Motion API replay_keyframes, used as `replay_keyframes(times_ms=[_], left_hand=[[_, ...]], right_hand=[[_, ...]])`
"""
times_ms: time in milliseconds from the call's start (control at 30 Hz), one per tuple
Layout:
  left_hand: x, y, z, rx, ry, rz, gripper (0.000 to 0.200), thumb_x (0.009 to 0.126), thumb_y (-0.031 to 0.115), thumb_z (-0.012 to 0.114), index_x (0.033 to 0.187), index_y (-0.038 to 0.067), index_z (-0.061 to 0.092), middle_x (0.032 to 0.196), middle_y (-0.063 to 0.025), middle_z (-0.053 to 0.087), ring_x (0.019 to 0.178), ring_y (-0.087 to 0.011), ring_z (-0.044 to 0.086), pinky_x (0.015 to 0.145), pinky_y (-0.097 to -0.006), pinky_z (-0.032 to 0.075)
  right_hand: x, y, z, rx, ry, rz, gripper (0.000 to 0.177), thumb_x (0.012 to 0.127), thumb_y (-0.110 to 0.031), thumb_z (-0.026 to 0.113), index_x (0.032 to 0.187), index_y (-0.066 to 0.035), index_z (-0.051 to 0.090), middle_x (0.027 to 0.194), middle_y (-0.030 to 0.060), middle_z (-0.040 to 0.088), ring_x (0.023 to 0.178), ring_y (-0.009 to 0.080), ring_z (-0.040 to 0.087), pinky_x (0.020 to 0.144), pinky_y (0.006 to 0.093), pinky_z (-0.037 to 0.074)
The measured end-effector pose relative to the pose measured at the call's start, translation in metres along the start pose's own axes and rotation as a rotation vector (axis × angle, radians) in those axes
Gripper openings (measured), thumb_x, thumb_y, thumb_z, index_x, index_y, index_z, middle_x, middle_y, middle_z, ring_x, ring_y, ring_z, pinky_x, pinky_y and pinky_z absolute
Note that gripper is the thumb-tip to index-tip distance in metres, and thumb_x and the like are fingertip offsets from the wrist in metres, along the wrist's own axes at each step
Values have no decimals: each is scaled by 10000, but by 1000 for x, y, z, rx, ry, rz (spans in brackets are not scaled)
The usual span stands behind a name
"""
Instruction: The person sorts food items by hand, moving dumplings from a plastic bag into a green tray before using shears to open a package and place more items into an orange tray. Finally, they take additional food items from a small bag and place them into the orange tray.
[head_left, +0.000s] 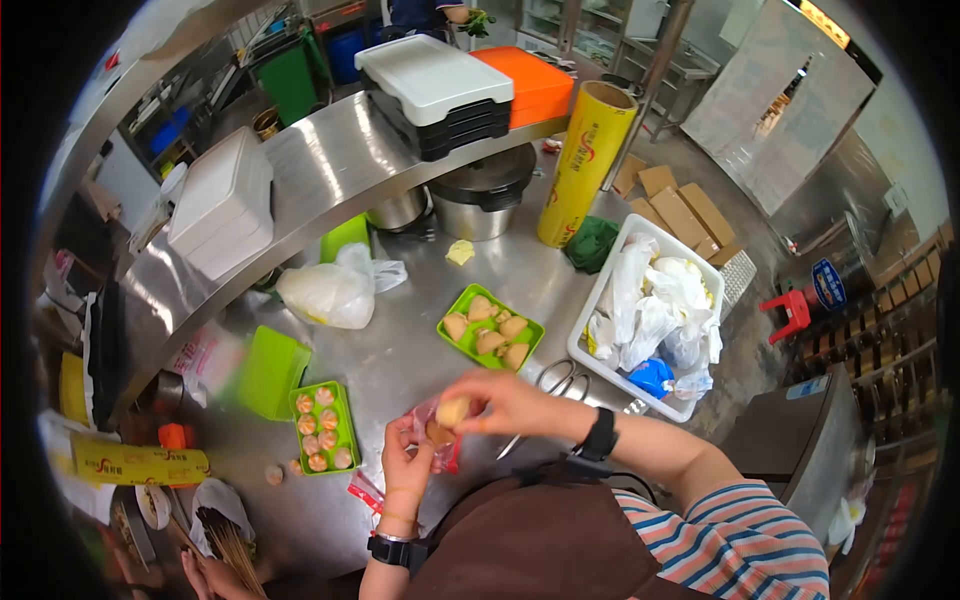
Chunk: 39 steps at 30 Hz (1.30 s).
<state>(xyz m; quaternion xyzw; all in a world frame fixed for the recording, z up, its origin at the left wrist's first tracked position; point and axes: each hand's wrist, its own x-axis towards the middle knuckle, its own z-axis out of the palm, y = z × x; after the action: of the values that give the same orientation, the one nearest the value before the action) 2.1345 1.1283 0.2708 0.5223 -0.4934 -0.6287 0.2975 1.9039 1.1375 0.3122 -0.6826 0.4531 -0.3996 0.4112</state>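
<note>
A rounded tan piece point(454, 411) was pinched in the fingers of the right hand point(500, 402), just above the mouth of a clear-and-red plastic packet point(451, 458). The left hand point(404, 462) was closed on the near side of that packet, so the two hands worked close beside each other over the steel table point(400, 355); whether they touched could not be told. Just beyond them, a green tray point(462, 339) held several more tan pieces, and a pair of scissors point(509, 446) lay to the right of the hands. To the left was a second green tray point(349, 425) with orange-and-white pieces, beside a green lid point(272, 372). Farther right, a white tub point(597, 290) was filled with plastic bags, near an upright yellow roll point(585, 165). A steel pot point(475, 218) stood behind, and another person's hand point(208, 577) showed at the lower left near thin sticks point(230, 545).
</note>
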Motion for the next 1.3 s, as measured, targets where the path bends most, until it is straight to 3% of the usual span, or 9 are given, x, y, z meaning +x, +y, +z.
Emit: replay_keyframes(times_ms=[67, 300, 400, 500, 567, 767, 1033, 1167, 1300], left_hand=[[-3, 1, -1, 17, 29, -4, 405, 861, -34, 560, 1231, 70, 432, 787, -46, 584, 556, -125, 599, 457, -236, 479], [15, -12, -39, 144, 79, 142, 348, 819, -37, 635, 1141, 63, 551, 824, -41, 589, 589, -130, 625, 497, -228, 473], [22, 17, -54, 271, 173, 324, 268, 807, -13, 674, 1053, 69, 608, 764, -13, 567, 580, -91, 588, 499, -219, 434], [25, 26, -60, 534, 235, 461, 272, 782, -7, 664, 1038, 71, 619, 745, -44, 570, 607, -142, 591, 525, -284, 458], [23, 27, -61, 922, 234, 524, 302, 753, 4, 639, 1045, 76, 622, 772, -93, 587, 673, -243, 602, 580, -365, 482], [7, 11, -63, 919, 266, 430, 344, 737, 10, 619, 1072, 90, 619, 845, -131, 594, 729, -312, 596, 647, -417, 499], [-31, 29, -54, 959, 226, 350, 404, 749, 58, 713, 1139, 79, 609, 1035, -148, 588, 909, -328, 604, 770, -400, 514], [-26, 41, -38, 855, 220, 500, 380, 750, 33, 726, 1121, 63, 649, 1099, -151, 600, 994, -335, 601, 856, -384, 501], [21, 47, -18, 834, 35, 724, 281, 772, 9, 651, 1047, 63, 680, 1084, -107, 642, 1026, -306, 596, 856, -397, 501]], right_hand=[[-4, 3, 15, -124, 10, -128, 394, 810, -117, 753, 1180, -74, 624, 993, 73, 644, 799, 202, 648, 723, 295, 548], [-46, 33, -3, -114, 57, 294, 290, 834, -123, 702, 1108, -62, 631, 1151, 117, 607, 911, 262, 635, 749, 333, 532], [-62, 53, -13, -652, 311, 153, 280, 780, -92, 703, 1050, -53, 641, 1144, 95, 614, 1027, 306, 590, 843, 385, 505], [-57, 67, -22, -859, 319, 184, 227, 739, -75, 667, 964, -54, 653, 1086, 75, 611, 1080, 329, 544, 899, 428, 469], [-53, 73, -21, -938, 203, 86, 187, 721, -50, 602, 899, -57, 658, 948, 99, 595, 980, 299, 572, 790, 378, 495], [-44, 83, 28, -681, 11, 38, 160, 734, -44, 572, 870, -57, 655, 902, 122, 592, 886, 323, 600, 774, 392, 512], [-34, 69, 58, -174, -449, 23, 305, 820, -38, 645, 1123, -17, 612, 1093, 135, 617, 1011, 338, 595, 877, 393, 483], [-30, 42, 23, -47, -405, -25, 263, 855, -52, 636, 1117, -33, 629, 1077, 124, 633, 989, 287, 620, 847, 365, 496], [-42, 51, -7, -75, -7, 250, 173, 855, -79, 649, 1021, -35, 674, 949, 120, 672, 868, 273, 651, 780, 353, 521]])
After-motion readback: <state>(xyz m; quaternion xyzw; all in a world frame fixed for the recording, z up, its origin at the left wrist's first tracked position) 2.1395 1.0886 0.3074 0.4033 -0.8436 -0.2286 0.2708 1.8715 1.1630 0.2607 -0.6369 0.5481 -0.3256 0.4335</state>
